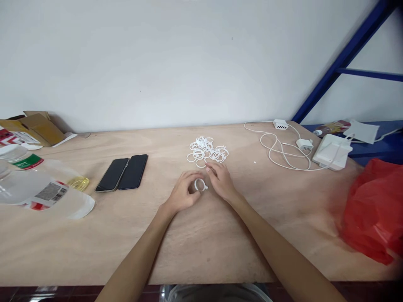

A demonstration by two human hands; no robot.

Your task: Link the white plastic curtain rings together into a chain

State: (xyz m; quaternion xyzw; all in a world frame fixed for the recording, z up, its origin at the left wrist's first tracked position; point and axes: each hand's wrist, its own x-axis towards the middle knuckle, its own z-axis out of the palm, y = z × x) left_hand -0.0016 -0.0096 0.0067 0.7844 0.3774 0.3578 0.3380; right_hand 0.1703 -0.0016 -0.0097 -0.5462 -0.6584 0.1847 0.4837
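A small white plastic ring with a short tab [205,187] stands between the curved thumb and fingers of my left hand [184,191], which closes around it. My right hand [221,181] rests just to the right, fingers stretched forward and slightly apart. Its fingertips come up to the near edge of a loose pile of similar white rings [204,147]. One ring of the pile lies right beside those fingertips; whether they touch it I cannot tell.
Two dark phones [122,173] lie side by side to the left. Beyond them are a large clear plastic bottle [52,195] and an open cardboard box [40,128]. On the right are a white cable [277,153], white chargers [332,152] and a red plastic bag [374,209].
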